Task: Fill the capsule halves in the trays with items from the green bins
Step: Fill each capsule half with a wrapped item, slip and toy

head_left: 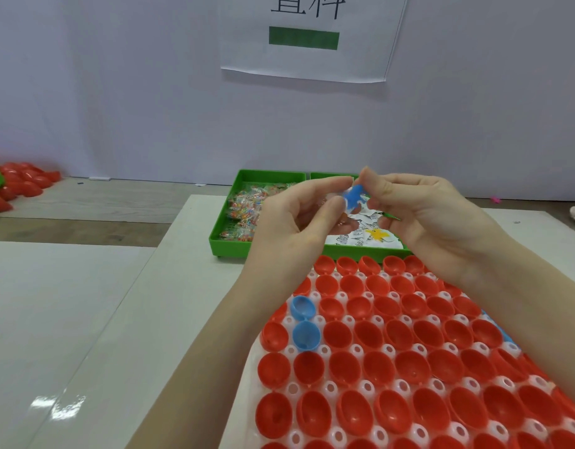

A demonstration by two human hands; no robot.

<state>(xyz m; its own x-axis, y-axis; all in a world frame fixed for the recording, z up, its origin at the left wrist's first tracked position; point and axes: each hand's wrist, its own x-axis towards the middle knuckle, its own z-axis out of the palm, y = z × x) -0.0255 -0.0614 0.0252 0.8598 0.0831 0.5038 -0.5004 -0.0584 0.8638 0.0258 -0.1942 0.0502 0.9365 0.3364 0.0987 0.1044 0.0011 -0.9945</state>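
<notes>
Both hands, left hand [299, 218] and right hand [419, 209], pinch a blue piece [353, 195], perhaps a capsule half, above the green bins [237, 244]

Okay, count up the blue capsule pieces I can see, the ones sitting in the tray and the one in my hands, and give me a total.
Blue capsule halves in the white tray: 2
Blue capsule piece held between the left hand and right hand: 1
Total: 3
A blue sliver also shows at the tray's right edge; too hidden to count.
</notes>
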